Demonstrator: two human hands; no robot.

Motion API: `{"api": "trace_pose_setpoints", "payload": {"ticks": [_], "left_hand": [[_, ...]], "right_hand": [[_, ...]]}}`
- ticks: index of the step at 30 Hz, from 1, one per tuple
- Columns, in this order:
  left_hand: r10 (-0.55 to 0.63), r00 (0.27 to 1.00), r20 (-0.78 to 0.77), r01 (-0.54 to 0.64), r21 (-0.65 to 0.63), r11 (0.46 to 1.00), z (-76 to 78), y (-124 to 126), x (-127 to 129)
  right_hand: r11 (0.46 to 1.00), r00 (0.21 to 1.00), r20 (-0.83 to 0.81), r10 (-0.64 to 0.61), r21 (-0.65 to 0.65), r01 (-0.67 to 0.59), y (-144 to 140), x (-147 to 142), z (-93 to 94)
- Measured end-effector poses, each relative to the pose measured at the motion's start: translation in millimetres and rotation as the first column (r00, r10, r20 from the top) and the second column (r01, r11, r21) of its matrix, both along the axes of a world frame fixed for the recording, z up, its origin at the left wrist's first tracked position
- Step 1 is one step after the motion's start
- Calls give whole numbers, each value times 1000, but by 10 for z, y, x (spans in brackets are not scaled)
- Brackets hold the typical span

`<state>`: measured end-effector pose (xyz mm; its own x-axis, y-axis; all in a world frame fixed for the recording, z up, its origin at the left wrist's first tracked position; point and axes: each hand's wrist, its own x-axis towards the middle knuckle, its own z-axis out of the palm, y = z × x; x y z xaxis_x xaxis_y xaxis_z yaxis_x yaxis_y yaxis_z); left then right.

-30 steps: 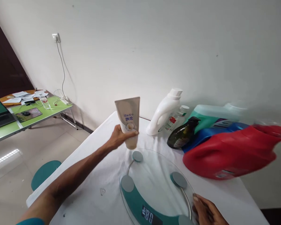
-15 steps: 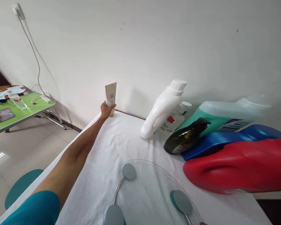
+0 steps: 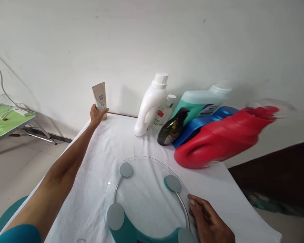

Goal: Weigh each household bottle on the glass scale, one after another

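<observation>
My left hand (image 3: pixel 97 114) is stretched to the far left corner of the cloth-covered table, wrapped around a beige squeeze tube (image 3: pixel 100 95) that stands upright near the wall. Low in the view, a round glass bathroom scale (image 3: pixel 149 195) with grey discs, curved metal strips and a teal section lies on the cloth. At its right rim is my right hand (image 3: pixel 209 219), thumb and fingers closed on the glass edge. Behind the scale are a white handled bottle (image 3: pixel 152 104), a small clear bottle (image 3: pixel 164 111) and a dark pump bottle (image 3: pixel 172 127).
Further right are a green-filled jug (image 3: pixel 195 104), a blue bottle (image 3: pixel 192 130) and a large red bottle (image 3: pixel 212 138), blurred near its top. The white cloth (image 3: pixel 78 202) covers the table against the wall. A green table (image 3: pixel 10 121) stands at left, with a teal stool (image 3: pixel 5 216) below.
My view has swung right, so everything sits further left in it. My right hand has come into sight at the scale's rim. My left hand still holds the tube at the same corner.
</observation>
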<state>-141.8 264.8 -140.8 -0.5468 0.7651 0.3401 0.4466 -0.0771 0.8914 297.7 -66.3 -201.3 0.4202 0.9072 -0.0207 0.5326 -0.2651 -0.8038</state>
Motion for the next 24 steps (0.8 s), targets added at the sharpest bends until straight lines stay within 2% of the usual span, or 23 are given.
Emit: {"api": "trace_pose_setpoints", "payload": {"ticks": [3, 5, 9, 13, 15, 17, 18, 19, 21, 24], "left_hand": [[64, 997, -41, -59, 116, 991, 167, -214, 64], [40, 996, -85, -20, 225, 974, 287, -446, 183], [-192, 958, -215, 256, 329, 909, 511, -1077, 665], [-481, 846, -231, 532, 297, 793, 634, -1652, 1366], [-586, 779, -222, 627, 264, 733, 634, -1820, 1720], [-667, 709, -229, 706, 228, 671, 600, -1891, 2036], [-683, 694, -230, 720, 215, 659, 575, -1893, 2172], [-675, 705, -218, 710, 208, 673, 551, -1877, 2290], [-606, 781, -150, 625, 190, 757, 517, -1807, 2468], [-508, 859, -56, 511, 86, 855, 526, -1657, 2609]], "right_hand": [[999, 1000, 14, -13, 42, 12, -3, -129, 86], [998, 1000, 18, 3, 67, -5, -2, -186, 124], [994, 999, 5, 39, 106, -39, 2, -222, 130], [983, 997, -17, 74, 170, -70, 3, -242, 106], [975, 995, -18, 94, 202, -88, 1, -250, 102], [969, 994, -15, 111, 225, -105, -2, -251, 102], [966, 993, -12, 118, 234, -112, -3, -250, 101], [963, 992, -10, 125, 244, -118, -4, -248, 101], [957, 990, -11, 140, 260, -132, -6, -245, 99], [952, 989, -27, 145, 275, -132, 0, -248, 96]]}}
